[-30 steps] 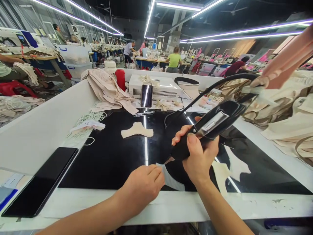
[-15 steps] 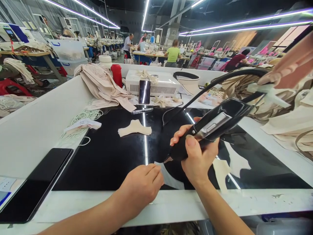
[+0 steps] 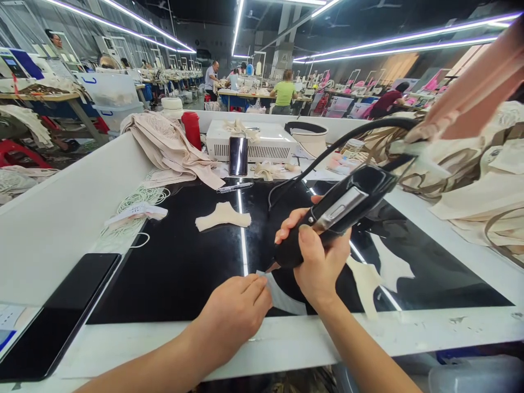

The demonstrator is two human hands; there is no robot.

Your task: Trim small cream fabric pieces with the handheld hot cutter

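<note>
My right hand (image 3: pixel 321 262) wraps round a black corded handheld power tool (image 3: pixel 341 204) with a silver plate on its side. The tool slants down to the left, and its narrow metal tip (image 3: pixel 273 267) lies at the upper corner of a thin whitish fabric piece (image 3: pixel 286 297). Closed in a pinch, my left hand (image 3: pixel 241 305) holds that same corner just left of the tip. Whether the tip touches the fabric I cannot tell. A cream fabric cutout (image 3: pixel 223 216) rests beyond my left hand. To the right lie a cream cutout (image 3: pixel 365 281) and a whiter one (image 3: pixel 391 262).
A black mat (image 3: pixel 172 273) covers the white table. At left are a large phone (image 3: pixel 61 311) and pale cord (image 3: pixel 123 226). Behind stand a white vented box (image 3: pixel 249 143), a small phone (image 3: pixel 238 155) and a red cup (image 3: pixel 191 131). Another person's hand (image 3: pixel 436 128) is near the tool's cable.
The tool and my right hand have shifted slightly left in view, along with the other person's hand. The whole view has tilted a little. Both of my grips stay the same.
</note>
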